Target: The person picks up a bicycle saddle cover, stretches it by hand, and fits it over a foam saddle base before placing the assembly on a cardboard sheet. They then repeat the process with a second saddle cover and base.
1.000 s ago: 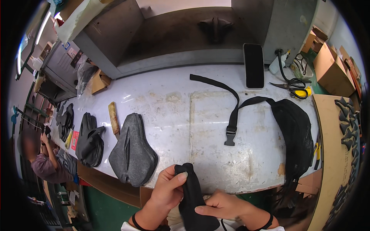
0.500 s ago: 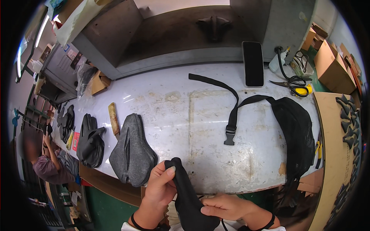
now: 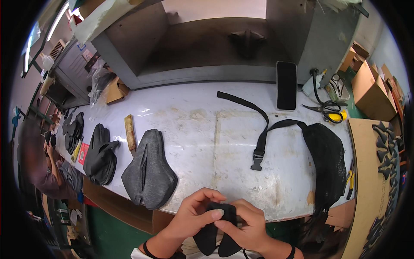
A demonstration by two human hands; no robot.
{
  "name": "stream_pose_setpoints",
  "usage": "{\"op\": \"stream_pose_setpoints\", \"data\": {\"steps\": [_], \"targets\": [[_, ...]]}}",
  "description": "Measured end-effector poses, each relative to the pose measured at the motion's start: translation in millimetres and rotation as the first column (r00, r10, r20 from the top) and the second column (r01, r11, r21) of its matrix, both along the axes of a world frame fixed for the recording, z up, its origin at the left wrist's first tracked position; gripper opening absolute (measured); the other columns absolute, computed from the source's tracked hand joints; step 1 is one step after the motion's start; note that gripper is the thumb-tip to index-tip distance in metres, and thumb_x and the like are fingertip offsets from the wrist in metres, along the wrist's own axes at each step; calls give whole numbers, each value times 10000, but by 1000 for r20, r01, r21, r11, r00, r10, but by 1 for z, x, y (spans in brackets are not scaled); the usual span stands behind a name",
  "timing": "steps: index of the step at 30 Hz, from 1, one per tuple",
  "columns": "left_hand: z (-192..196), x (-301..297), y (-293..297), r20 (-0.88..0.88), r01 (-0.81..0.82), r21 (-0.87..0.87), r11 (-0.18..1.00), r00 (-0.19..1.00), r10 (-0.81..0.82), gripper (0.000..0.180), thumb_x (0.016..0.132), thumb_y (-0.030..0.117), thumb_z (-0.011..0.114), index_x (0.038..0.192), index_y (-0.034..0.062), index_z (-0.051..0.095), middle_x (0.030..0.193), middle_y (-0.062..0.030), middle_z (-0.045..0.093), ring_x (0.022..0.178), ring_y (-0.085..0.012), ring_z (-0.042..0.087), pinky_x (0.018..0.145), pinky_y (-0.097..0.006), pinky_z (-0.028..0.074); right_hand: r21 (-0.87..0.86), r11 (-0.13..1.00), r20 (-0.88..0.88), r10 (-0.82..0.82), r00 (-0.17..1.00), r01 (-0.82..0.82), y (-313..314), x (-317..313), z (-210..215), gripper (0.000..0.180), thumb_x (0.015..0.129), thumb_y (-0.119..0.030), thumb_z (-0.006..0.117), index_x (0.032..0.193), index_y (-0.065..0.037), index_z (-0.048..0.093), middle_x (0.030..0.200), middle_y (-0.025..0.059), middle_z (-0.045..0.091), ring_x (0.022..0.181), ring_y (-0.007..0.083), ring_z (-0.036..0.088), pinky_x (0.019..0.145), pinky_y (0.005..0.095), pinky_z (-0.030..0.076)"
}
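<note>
A black, soft, two-lobed saddle cover (image 3: pixel 206 241) is held low in front of me, over the near edge of the table. My left hand (image 3: pixel 189 218) pinches its upper end, thumb on top and fingers curled behind. My right hand (image 3: pixel 246 222) grips the same end from the other side, and the two thumbs almost meet. Fingers hide part of the cover. Left of my hands lies a stack of grey saddle-shaped covers (image 3: pixel 148 177) with a long slit. Beyond it sits a darker stack of covers (image 3: pixel 99 157).
A tape-wrapped handle (image 3: pixel 130 131) lies by the grey stack. On the right are a black mesh bag (image 3: pixel 325 159) with a buckled strap (image 3: pixel 258 153), a phone (image 3: pixel 286 86) and scissors (image 3: pixel 327 105). A grey metal cabinet (image 3: pixel 207 75) spans the back. Another person (image 3: pixel 51 177) works at far left.
My right hand has moved up beside the left at the cover's upper end. The cover, stretched out lengthwise before, is now folded with two lobes hanging down. The view has shifted slightly.
</note>
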State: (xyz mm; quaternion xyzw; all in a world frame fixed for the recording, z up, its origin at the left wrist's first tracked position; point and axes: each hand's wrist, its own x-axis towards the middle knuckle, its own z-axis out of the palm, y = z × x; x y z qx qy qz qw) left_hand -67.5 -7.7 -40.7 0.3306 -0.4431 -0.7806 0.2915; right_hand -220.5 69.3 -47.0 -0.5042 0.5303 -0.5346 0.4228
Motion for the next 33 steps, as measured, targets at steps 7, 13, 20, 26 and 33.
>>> {"op": "stream_pose_setpoints", "data": {"steps": [7, 13, 20, 26, 33], "targets": [[6, 16, 2, 130, 123, -469, 875, 989, -69, 249, 973, 213, 519, 841, 3, 531, 751, -27, 504, 704, -92, 492, 615, -273, 383, 171, 985, 566, -101, 818, 4, 15, 5, -15, 221, 790, 24, 699, 1001, 62, 642, 1018, 116, 606, 874, 166, 600, 783, 285, 490], [18, 15, -2, 233, 213, -510, 833, 967, -105, 261, 985, 158, 486, 774, 5, 498, 661, -65, 431, 596, -153, 420, 549, -289, 342, 231, 971, 525, -66, 848, -67, 11, -1, 7, 149, 792, -18, 728, 909, 48, 665, 813, 36, 639, 684, 88, 563, 628, 219, 440], [9, 3, 2, 112, 114, -612, 783, 992, -58, 289, 996, 180, 491, 764, 9, 473, 666, -12, 393, 620, -94, 371, 547, -279, 333, 218, 962, 769, -66, 636, -163, 6, 4, 23, 224, 772, -31, 735, 954, 71, 654, 851, 94, 672, 727, 146, 621, 679, 258, 490], [13, 10, -1, 0, 261, -156, 953, 965, -264, 255, 963, 136, 498, 739, 19, 469, 679, -75, 464, 589, -189, 456, 548, -285, 354, 166, 981, 863, -94, 497, -104, 4, 9, 12, 156, 795, 1, 704, 934, 42, 648, 881, 112, 685, 743, 176, 648, 673, 275, 522], [2, 17, -2, 0, 281, -244, 928, 957, -290, 296, 995, 185, 474, 759, 11, 514, 701, -29, 468, 617, -112, 446, 556, -295, 371, 211, 974, 842, -140, 522, -79, 0, 8, 2, 160, 819, -5, 688, 968, 32, 644, 902, 113, 686, 785, 193, 659, 759, 311, 535]]}}
